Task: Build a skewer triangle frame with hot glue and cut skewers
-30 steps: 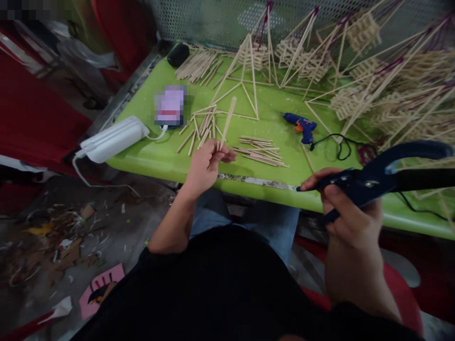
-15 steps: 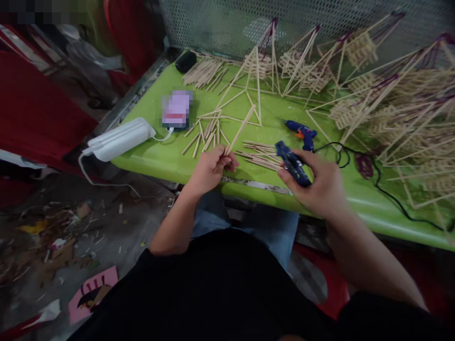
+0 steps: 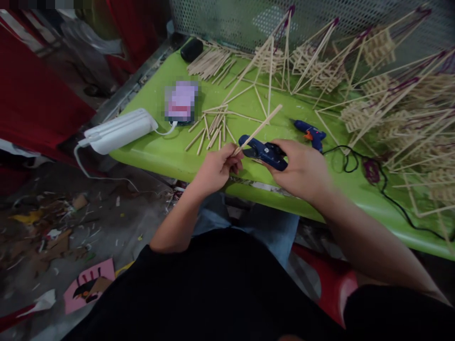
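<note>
Near the front edge of the green table, my left hand (image 3: 220,166) is closed around the lower end of a thin wooden stick (image 3: 265,124). The stick slants up to the right. My right hand (image 3: 302,166) grips a dark blue hand tool (image 3: 265,152) that looks like a cutter. The tool's rounded head lies at the stick, just right of my left fingers; whether its jaws touch the wood I cannot tell. Behind my left hand lies a loose pile of short sticks (image 3: 213,127). A blue glue gun (image 3: 309,133) rests beyond my right hand.
Stick frames with purple-tied tops (image 3: 318,71) crowd the table's back and right. More sticks (image 3: 208,64) lie by a black object (image 3: 192,49) at the back left. A phone (image 3: 181,102) is cabled near a white block (image 3: 119,130). A black cord (image 3: 386,201) trails right.
My right hand has brought the blue tool left and turned it, so its head now meets the stick. The stick in my left hand has tilted further right.
</note>
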Action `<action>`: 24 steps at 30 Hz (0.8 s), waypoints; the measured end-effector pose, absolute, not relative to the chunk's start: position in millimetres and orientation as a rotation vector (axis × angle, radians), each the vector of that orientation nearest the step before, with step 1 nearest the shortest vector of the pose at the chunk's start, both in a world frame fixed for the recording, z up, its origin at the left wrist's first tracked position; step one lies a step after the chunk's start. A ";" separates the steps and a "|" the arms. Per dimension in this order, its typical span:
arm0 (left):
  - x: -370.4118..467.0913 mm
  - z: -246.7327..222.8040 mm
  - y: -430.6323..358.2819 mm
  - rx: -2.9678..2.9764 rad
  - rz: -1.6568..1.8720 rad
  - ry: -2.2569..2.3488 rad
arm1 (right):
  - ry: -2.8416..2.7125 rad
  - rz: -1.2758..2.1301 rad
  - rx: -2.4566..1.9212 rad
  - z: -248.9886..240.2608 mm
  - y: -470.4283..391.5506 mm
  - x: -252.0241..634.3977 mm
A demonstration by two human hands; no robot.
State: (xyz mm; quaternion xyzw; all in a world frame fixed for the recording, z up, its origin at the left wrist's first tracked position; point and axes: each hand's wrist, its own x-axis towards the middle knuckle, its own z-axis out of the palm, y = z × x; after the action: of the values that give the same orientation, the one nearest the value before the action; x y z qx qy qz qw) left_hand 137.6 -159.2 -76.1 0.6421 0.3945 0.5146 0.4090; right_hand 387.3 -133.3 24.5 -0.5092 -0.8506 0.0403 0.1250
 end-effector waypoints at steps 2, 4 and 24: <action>138.4 -76.3 -158.7 1.593 1.326 0.994 | -2.497 0.106 -1.462 25.1 -133.2 381.3; 138.7 -75.9 -158.1 1.568 1.345 0.980 | -2.508 0.079 -1.449 26.9 -133.4 374.3; 114.3 -45.4 -188.0 1.308 1.128 0.987 | -2.696 0.157 -1.543 34.6 -129.4 348.8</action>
State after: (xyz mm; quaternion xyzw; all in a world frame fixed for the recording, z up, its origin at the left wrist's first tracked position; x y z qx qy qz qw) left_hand 114.3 -188.0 -45.4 0.5514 0.4162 0.4756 0.5446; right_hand 348.8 -129.4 34.6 -0.4961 -0.8666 0.0505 0.0158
